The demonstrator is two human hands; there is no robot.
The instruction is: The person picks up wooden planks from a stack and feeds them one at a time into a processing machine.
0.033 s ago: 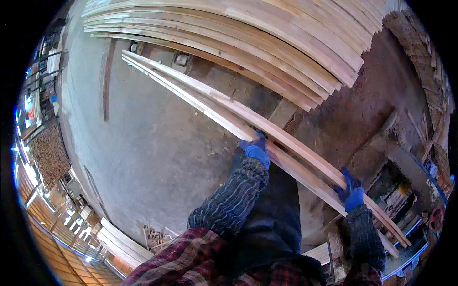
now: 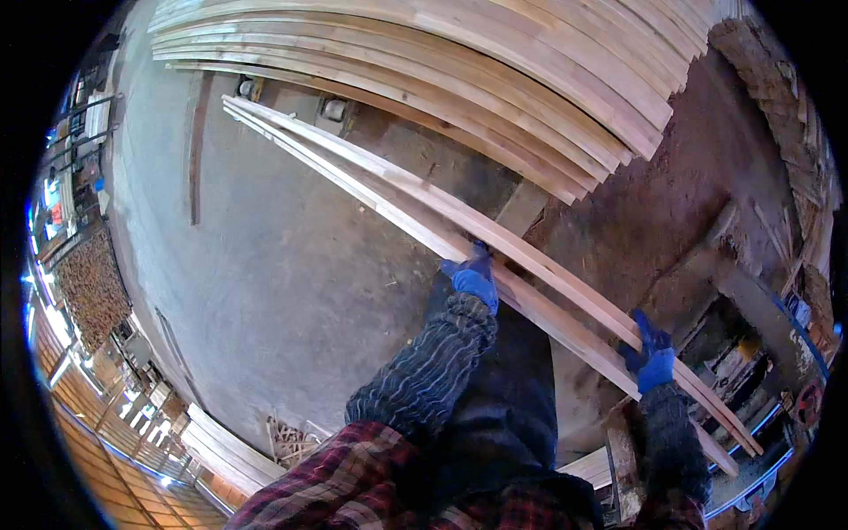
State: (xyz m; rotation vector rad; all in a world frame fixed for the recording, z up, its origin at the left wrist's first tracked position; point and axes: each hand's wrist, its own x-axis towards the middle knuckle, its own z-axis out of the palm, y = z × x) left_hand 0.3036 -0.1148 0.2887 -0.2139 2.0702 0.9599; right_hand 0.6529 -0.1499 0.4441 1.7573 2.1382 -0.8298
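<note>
Two long pale wooden strips point(image 2: 530, 256) run diagonally in front of me from far left to near right. They lie close together at the far end and stand slightly apart between my hands. My left hand point(image 2: 475, 276), in a blue glove, is closed around the nearer strip point(image 2: 552, 318) at about its middle. Towards the near right end, my right hand point(image 2: 652, 355), also in a blue glove, grips the strips from above; its fingers lie over the farther one. The undersides of both grips are hidden.
A wide stack of long wooden boards point(image 2: 530, 97) fills the far side. Machinery with a blue-edged rim point(image 2: 751, 481) stands at the near right. More boards point(image 2: 231, 455) and a heap of offcuts point(image 2: 290, 440) lie at the near left. Rough timber point(image 2: 782, 115) is piled far right.
</note>
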